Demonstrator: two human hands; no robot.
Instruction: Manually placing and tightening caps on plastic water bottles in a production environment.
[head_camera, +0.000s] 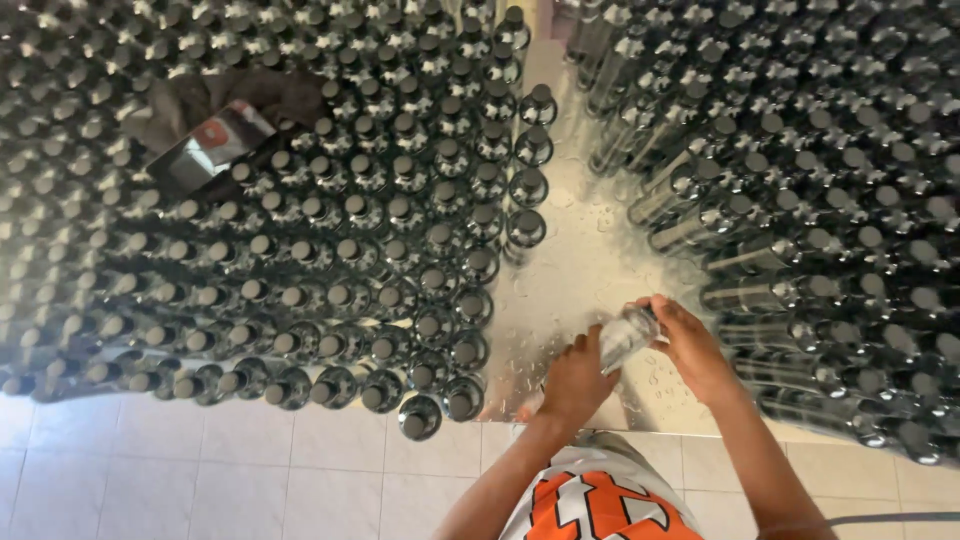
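You are holding a clear glass bottle between both hands, just above the wet, shiny metal tabletop and near its front edge. Your left hand is curling around the lower end of the bottle, fingers closed against the glass, while your right hand is wrapping around the upper end, the fingertips pinching near its neck. The bottle is lying tilted, not upright, with one end pointing away from you. To the left of the bottle, a big block of dark capped bottles is standing upright in tight rows, the nearest ones just beside your left hand. To the right of the bottle, a second mass of dark bottles is crowding the tabletop, many of them looking as if they are leaning, and some are sitting close by your right hand. Beyond the bottle, a bare strip of the tabletop is running between the two groups, dotted with water drops. Far to the left of the bottle, among the rows, a flat dark object with a red and white label is lying on top of the caps. Below the bottle, pale floor tiles are showing past the tabletop's edge.
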